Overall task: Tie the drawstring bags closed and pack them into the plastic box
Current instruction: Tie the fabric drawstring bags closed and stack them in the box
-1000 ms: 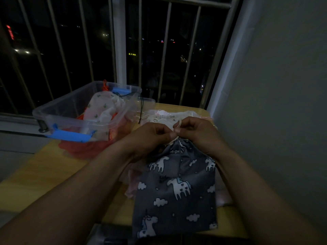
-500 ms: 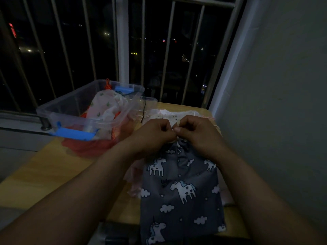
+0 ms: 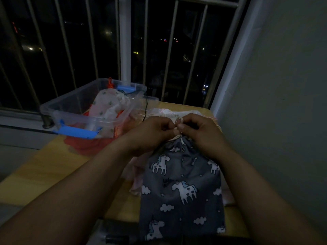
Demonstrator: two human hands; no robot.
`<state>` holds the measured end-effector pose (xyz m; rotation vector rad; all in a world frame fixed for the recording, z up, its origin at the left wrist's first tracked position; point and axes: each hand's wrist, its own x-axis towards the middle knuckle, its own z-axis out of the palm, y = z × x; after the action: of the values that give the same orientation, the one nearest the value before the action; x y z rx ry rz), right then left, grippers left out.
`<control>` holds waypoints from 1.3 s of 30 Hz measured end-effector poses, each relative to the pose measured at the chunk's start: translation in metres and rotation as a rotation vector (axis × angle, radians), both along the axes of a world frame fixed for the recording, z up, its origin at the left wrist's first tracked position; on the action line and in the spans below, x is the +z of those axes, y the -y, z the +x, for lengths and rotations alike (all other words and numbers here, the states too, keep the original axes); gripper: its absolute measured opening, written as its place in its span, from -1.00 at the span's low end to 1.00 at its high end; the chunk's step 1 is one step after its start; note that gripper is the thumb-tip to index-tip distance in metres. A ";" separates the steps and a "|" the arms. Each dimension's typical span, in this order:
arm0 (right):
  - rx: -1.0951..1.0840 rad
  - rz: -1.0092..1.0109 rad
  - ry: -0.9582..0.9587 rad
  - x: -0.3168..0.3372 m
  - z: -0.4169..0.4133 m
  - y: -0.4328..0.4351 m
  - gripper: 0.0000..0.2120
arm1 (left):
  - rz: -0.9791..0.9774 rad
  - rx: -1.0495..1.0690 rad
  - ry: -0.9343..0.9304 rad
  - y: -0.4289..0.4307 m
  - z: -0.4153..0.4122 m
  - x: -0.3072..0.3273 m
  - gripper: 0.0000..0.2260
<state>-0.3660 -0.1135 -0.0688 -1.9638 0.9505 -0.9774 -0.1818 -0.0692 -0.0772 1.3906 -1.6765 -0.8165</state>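
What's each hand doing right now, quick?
Left hand: pinching the drawstring of the grey unicorn bag.
Right hand: pinching the same drawstring at the gathered neck.

One unicorn bag (image 3: 180, 191), one plastic box (image 3: 70, 102), two hands (image 3: 152, 132) (image 3: 201, 132)

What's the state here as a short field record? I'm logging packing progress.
Being tied: grey unicorn drawstring bag, mouth gathered, lying on the wooden table
Left hand: pinches the drawstring at the bag's mouth
Right hand: pinches the same drawstring
Clear plastic box: lid off, left of the hands, holds a white patterned bag
Behind the hands: pale bags
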 end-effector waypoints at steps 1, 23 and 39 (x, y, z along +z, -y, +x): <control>0.007 0.029 0.006 0.000 -0.001 0.002 -0.93 | 0.000 -0.004 -0.006 0.000 0.000 0.000 -0.78; -0.084 0.231 0.007 -0.002 -0.021 0.004 -0.86 | -0.231 0.125 0.252 0.002 0.004 -0.020 -0.78; -0.141 0.367 0.362 0.013 0.003 -0.001 -0.89 | 0.008 0.103 -0.109 -0.049 -0.004 0.020 -0.89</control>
<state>-0.3626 -0.1130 -0.0559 -1.3758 0.9859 -1.1024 -0.1862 -0.0204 -0.0574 1.4007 -1.5076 -0.8263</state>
